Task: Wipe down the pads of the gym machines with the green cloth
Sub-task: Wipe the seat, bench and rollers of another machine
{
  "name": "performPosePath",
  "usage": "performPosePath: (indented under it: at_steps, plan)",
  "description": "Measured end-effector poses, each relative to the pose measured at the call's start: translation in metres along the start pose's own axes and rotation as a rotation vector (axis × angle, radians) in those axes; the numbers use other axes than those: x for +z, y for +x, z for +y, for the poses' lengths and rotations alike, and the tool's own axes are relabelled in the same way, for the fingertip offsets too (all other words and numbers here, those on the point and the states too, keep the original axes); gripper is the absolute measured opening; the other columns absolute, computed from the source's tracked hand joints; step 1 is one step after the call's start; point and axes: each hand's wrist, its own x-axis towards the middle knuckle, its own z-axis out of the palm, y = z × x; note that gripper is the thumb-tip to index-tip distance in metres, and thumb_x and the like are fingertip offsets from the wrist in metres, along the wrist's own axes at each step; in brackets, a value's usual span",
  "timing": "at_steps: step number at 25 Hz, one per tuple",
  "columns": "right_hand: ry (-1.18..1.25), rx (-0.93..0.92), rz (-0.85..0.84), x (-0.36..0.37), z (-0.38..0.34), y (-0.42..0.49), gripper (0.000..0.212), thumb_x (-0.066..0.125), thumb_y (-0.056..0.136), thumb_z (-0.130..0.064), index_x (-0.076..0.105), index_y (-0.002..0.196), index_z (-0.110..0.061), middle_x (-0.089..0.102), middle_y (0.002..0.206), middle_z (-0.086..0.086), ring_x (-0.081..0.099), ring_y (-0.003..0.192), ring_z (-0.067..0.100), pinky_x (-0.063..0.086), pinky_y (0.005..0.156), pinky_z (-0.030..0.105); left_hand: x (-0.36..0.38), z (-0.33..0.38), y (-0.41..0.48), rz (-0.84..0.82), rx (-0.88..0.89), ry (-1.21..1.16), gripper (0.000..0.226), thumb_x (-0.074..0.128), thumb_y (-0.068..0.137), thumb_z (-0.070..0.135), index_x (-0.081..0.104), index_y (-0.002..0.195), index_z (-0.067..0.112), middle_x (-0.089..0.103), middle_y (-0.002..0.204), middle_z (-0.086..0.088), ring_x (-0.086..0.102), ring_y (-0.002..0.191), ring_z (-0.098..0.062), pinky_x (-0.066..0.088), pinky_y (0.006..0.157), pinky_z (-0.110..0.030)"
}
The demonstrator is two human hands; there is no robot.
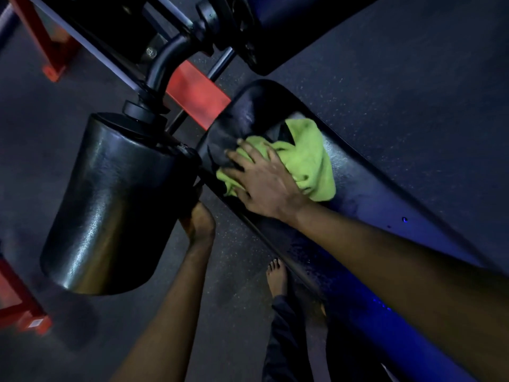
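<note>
Mid-frame, the right hand [264,183] lies flat on the green cloth [308,158] on the long pad [385,205]. The left hand [199,219] has fingers hidden behind the round pad [110,199].

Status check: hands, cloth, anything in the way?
Right hand flat on cloth, pressing it to bench pad. Left hand at roller pad, fingers hidden. Same roller pad crowds bench end by cloth.

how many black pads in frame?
3: glossy black cylindrical roller pad at left; long flat black bench pad under the green cloth; a third black pad cropped at the top edge. Others may be hidden.
</note>
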Motion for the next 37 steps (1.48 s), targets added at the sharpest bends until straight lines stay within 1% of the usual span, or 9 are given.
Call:
performPosePath:
  at_steps: [5, 8, 13, 16, 18, 21, 25, 31, 37]
  plan:
    - [-0.030, -0.263, -0.084, 0.020, 0.001, -0.084, 0.047, 0.057, 0.092, -0.046, 0.058, 0.138, -0.034, 0.038, 0.161, -0.001, 0.024, 0.153, 0.029, 0.023, 0.119, 0.058, 0.002, -0.009, 0.009, -0.070, -0.129, -0.121, 0.023, 0.038, 0.092, 0.033, 0.060, 0.092, 0.039, 0.063, 0.096, 0.015, 0.060, 0.096, -0.022, 0.051, 0.092, -0.054]
    - [-0.014, -0.083, -0.009, 0.016, -0.005, -0.040, 0.051, 0.055, 0.094, -0.050, 0.058, 0.141, -0.031, 0.041, 0.160, 0.001, 0.028, 0.152, 0.030, 0.024, 0.119, 0.057, 0.001, -0.007, 0.008, -0.144, -0.184, -0.199, 0.023, 0.040, 0.093, 0.030, 0.063, 0.098, 0.029, 0.063, 0.099, 0.008, 0.059, 0.099, -0.023, 0.050, 0.094, -0.054]
    - [-0.012, -0.096, -0.004, 0.022, -0.009, -0.037, 0.050, 0.056, 0.094, -0.048, 0.058, 0.141, -0.029, 0.042, 0.159, 0.004, 0.025, 0.153, 0.031, 0.022, 0.121, 0.057, -0.007, 0.018, -0.003, -0.419, -0.215, -0.120, 0.022, 0.032, 0.109, 0.014, 0.052, 0.116, 0.020, 0.057, 0.103, 0.016, 0.061, 0.090, 0.015, 0.040, 0.066, 0.000]
    - [-0.061, -0.261, -0.066, 0.020, 0.009, -0.103, 0.050, 0.054, 0.094, -0.050, 0.057, 0.140, -0.030, 0.042, 0.159, 0.002, 0.026, 0.153, 0.030, 0.022, 0.120, 0.055, 0.002, 0.002, 0.002, -0.342, -0.095, 0.055, 0.049, 0.042, 0.105, 0.045, 0.052, 0.144, 0.018, 0.053, 0.145, 0.003, 0.048, 0.134, -0.013, 0.038, 0.107, -0.018]
    - [-0.078, -0.145, -0.037, 0.014, 0.031, -0.118, 0.052, 0.050, 0.096, -0.053, 0.055, 0.143, -0.032, 0.041, 0.159, 0.001, 0.029, 0.151, 0.030, 0.024, 0.118, 0.056, 0.012, -0.001, -0.005, -0.376, 0.029, 0.208, 0.066, 0.052, 0.101, 0.045, 0.033, 0.156, 0.014, 0.034, 0.161, -0.005, 0.029, 0.148, -0.018, 0.022, 0.121, -0.027]
    - [-0.045, 0.221, 0.036, 0.000, 0.063, -0.093, 0.055, 0.044, 0.099, -0.056, 0.049, 0.149, -0.034, 0.036, 0.163, 0.002, 0.026, 0.152, 0.029, 0.025, 0.118, 0.057, 0.019, 0.000, -0.014, -0.456, 0.088, 0.266, 0.081, 0.055, 0.100, 0.043, 0.011, 0.160, 0.010, 0.010, 0.168, -0.006, 0.008, 0.154, -0.015, 0.011, 0.125, -0.027]
    - [0.042, 0.451, 0.101, -0.016, 0.085, -0.038, 0.056, 0.046, 0.097, -0.054, 0.049, 0.149, -0.033, 0.036, 0.161, 0.005, 0.031, 0.150, 0.031, 0.034, 0.111, 0.058, 0.020, -0.007, -0.009, -0.440, 0.077, 0.256, 0.081, 0.053, 0.101, 0.043, 0.008, 0.160, 0.009, 0.004, 0.168, -0.006, 0.005, 0.155, -0.014, 0.011, 0.125, -0.028]
    - [0.112, 0.666, 0.196, -0.011, 0.061, -0.107, 0.051, 0.049, 0.099, -0.050, 0.050, 0.147, -0.033, 0.036, 0.161, 0.002, 0.027, 0.151, 0.027, 0.032, 0.110, 0.057, 0.024, -0.006, -0.010, -0.443, 0.046, 0.232, 0.082, 0.052, 0.101, 0.041, 0.005, 0.160, 0.008, 0.002, 0.168, -0.005, 0.006, 0.154, -0.015, 0.009, 0.122, -0.022]
    - [0.142, 0.769, 0.180, -0.008, 0.051, -0.093, 0.052, 0.047, 0.101, -0.051, 0.048, 0.149, -0.031, 0.035, 0.162, 0.008, 0.025, 0.152, 0.030, 0.025, 0.114, 0.062, 0.028, -0.015, -0.012, -0.401, 0.074, 0.167, 0.082, 0.056, 0.100, 0.040, 0.010, 0.159, 0.007, 0.008, 0.168, -0.010, 0.011, 0.154, -0.021, 0.018, 0.125, -0.038]
